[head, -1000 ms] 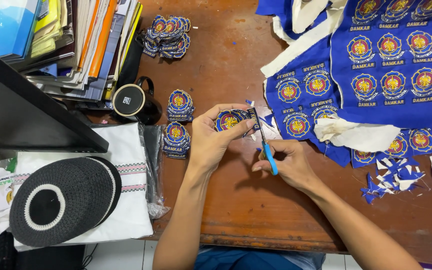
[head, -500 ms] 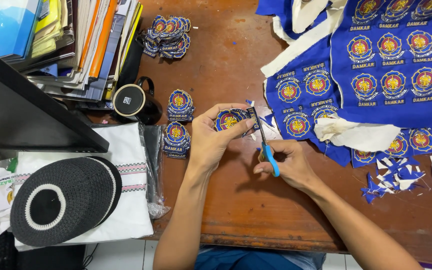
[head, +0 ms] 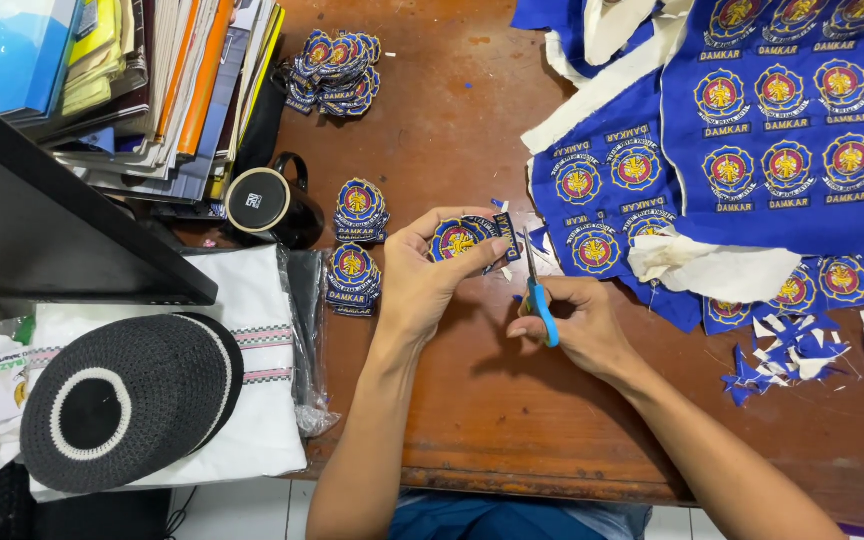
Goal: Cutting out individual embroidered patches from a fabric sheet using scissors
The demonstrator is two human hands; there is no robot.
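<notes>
Half the patch point(head: 460, 238) behind fingers point(head: 472, 262)

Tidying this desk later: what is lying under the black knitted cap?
The black knitted cap rests on a folded white cloth in a clear plastic bag. Whatever is beneath the cap's middle is covered.

I'm in a small sewing or embroidery workshop, by the look of my counter point(head: 472, 400): worn brown wood spread with a blue sheet of embroidered badges point(head: 792, 130), stacks of cut badges point(head: 337, 65) and blue-white fabric trimmings point(head: 787, 350). It doubles as a desk, with piled books and folders point(head: 142, 90), a black mug point(head: 270, 205), and a knitted black cap point(head: 127, 400) on folded white cloth point(head: 252, 420).
</notes>
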